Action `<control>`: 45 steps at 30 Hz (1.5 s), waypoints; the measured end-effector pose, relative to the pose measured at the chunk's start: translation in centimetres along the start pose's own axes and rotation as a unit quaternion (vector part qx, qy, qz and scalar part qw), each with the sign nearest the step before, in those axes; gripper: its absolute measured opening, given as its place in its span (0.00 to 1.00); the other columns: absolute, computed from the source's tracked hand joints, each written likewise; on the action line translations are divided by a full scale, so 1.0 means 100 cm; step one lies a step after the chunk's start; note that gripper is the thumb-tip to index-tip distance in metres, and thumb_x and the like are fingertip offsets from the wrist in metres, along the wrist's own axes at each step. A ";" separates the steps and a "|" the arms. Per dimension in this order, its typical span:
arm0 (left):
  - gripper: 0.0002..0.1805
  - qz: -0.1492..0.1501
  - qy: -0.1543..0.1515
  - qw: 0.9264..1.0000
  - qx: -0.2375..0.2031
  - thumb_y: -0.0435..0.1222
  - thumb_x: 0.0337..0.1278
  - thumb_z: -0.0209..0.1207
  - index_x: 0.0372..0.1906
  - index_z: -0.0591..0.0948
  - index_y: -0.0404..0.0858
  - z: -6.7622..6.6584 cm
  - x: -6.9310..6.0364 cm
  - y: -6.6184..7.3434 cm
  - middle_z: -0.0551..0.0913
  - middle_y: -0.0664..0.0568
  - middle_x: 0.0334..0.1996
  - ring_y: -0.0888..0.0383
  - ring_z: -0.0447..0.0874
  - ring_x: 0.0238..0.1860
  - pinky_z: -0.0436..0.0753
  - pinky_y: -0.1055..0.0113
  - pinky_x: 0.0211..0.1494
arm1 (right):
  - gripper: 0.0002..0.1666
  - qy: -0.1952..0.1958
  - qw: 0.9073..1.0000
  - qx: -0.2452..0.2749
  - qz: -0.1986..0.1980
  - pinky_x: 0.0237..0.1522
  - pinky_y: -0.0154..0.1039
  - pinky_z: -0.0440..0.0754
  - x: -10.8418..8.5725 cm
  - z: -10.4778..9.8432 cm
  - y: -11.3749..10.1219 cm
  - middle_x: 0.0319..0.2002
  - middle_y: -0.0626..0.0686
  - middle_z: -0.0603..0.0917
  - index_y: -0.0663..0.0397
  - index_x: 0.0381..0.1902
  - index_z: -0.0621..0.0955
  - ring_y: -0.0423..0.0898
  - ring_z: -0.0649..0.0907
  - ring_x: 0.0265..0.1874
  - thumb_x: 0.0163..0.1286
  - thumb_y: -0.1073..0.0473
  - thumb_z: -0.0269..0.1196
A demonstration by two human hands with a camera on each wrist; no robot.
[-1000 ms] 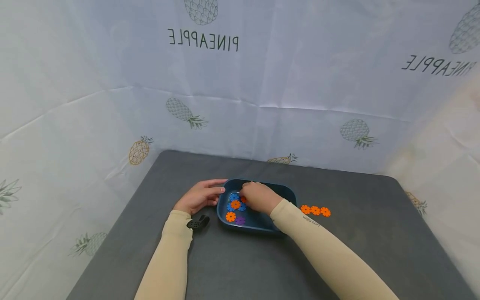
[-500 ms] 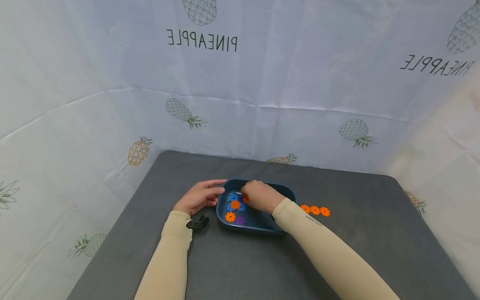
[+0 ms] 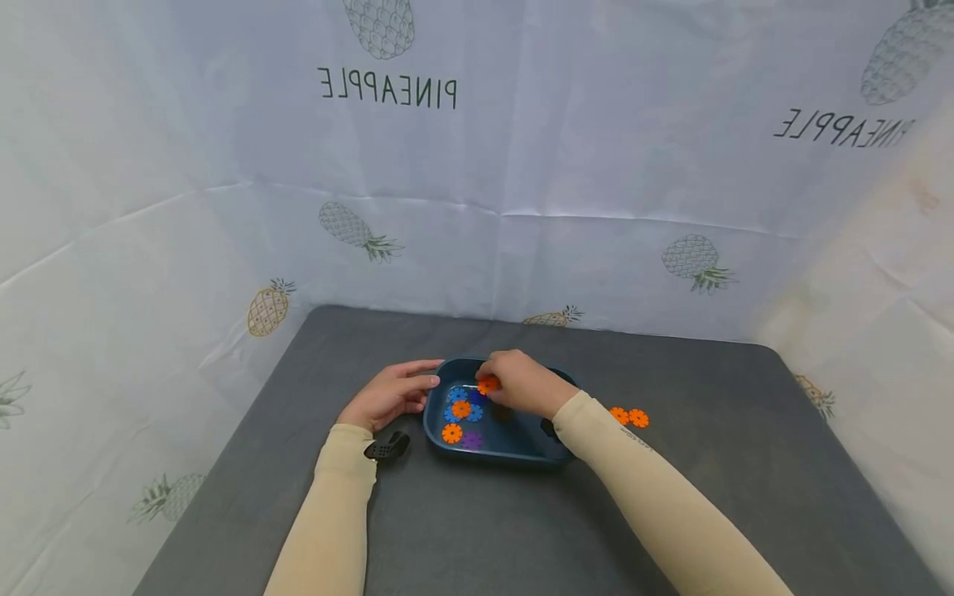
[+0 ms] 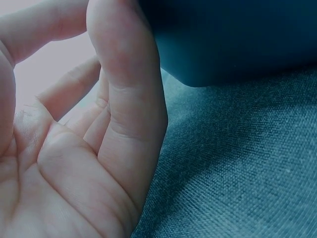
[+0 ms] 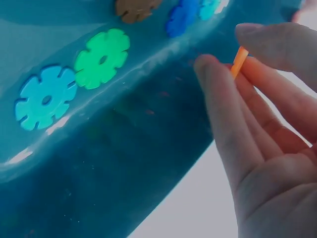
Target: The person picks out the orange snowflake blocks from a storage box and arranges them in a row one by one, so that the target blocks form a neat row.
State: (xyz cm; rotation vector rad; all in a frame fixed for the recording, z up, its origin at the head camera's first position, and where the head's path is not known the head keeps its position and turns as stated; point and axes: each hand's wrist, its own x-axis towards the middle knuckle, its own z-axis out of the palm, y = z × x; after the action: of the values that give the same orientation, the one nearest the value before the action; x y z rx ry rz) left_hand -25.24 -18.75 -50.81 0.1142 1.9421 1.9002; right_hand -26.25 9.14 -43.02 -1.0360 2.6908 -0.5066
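Note:
A dark blue tray (image 3: 488,456) stands on the table, holding several notched, flower-shaped plastic discs. My right hand (image 3: 525,383) is over the tray's far side and pinches an orange disc (image 3: 488,386) between thumb and fingertips. In the right wrist view that orange disc (image 5: 239,62) shows edge-on, raised off the tray floor. Below it lie a green disc (image 5: 103,58), a light blue disc (image 5: 46,97) and a brown disc (image 5: 136,9). My left hand (image 3: 391,395) rests at the tray's left end, fingers loosely bent; the left wrist view shows them beside the tray wall (image 4: 237,44).
Orange discs (image 3: 638,418) lie in a row on the grey table (image 3: 462,530) right of the tray, partly hidden by my right sleeve. More orange, blue and purple discs (image 3: 472,440) are at the tray's left end. A pineapple-print cloth (image 3: 596,149) hangs behind the table.
My right hand has risen from the tray floor with the orange disc between its fingers, and a brown disc is uncovered below. My left hand stays at the tray's end. The head view has shifted slightly.

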 end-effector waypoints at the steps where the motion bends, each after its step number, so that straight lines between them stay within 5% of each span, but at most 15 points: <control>1: 0.33 -0.001 0.000 1.000 -0.001 0.48 0.74 0.68 0.79 0.75 0.46 0.000 0.000 0.000 0.84 0.54 0.38 0.59 0.82 0.34 0.85 0.67 0.43 | 0.18 0.003 1.000 0.013 0.000 0.59 0.46 0.89 -0.001 -0.001 0.000 0.54 0.55 0.88 0.59 0.61 0.88 0.50 0.87 0.51 0.75 0.63 0.71; 15: 0.33 -0.007 0.011 1.000 0.002 0.48 0.73 0.69 0.78 0.76 0.46 0.001 0.003 -0.002 0.88 0.53 0.41 0.57 0.82 0.34 0.86 0.66 0.43 | 0.20 0.058 0.986 0.152 0.044 0.53 0.41 0.88 -0.026 -0.016 0.017 0.52 0.46 0.88 0.46 0.61 0.88 0.41 0.85 0.47 0.73 0.57 0.74; 24: 0.35 -0.009 0.008 1.000 0.004 0.48 0.74 0.68 0.80 0.74 0.45 0.000 0.003 -0.003 0.86 0.54 0.42 0.58 0.81 0.34 0.87 0.66 0.44 | 0.18 0.113 0.968 0.213 0.075 0.59 0.47 0.88 -0.066 -0.028 0.042 0.55 0.45 0.88 0.39 0.60 0.88 0.44 0.87 0.52 0.74 0.54 0.74; 33: 0.35 -0.012 0.010 1.000 0.003 0.47 0.75 0.67 0.81 0.72 0.45 0.001 0.001 0.000 0.84 0.56 0.35 0.60 0.80 0.32 0.87 0.68 0.42 | 0.20 0.193 0.947 0.209 0.147 0.57 0.50 0.89 -0.124 -0.026 0.090 0.58 0.48 0.89 0.40 0.61 0.88 0.47 0.88 0.51 0.73 0.52 0.75; 45: 0.37 -0.019 0.011 1.000 -0.004 0.47 0.74 0.68 0.82 0.71 0.44 -0.001 0.003 -0.004 0.85 0.56 0.37 0.60 0.80 0.32 0.87 0.68 0.43 | 0.22 0.208 0.931 0.179 0.240 0.55 0.56 0.88 -0.182 -0.004 0.148 0.55 0.56 0.90 0.50 0.64 0.86 0.53 0.88 0.52 0.75 0.53 0.73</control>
State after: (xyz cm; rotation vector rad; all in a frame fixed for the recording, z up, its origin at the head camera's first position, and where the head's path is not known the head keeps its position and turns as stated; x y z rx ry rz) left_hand -25.45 -18.76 -51.25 0.0544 1.9380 1.8925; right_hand -22.10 31.82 -47.01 -0.1647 2.8870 -1.1570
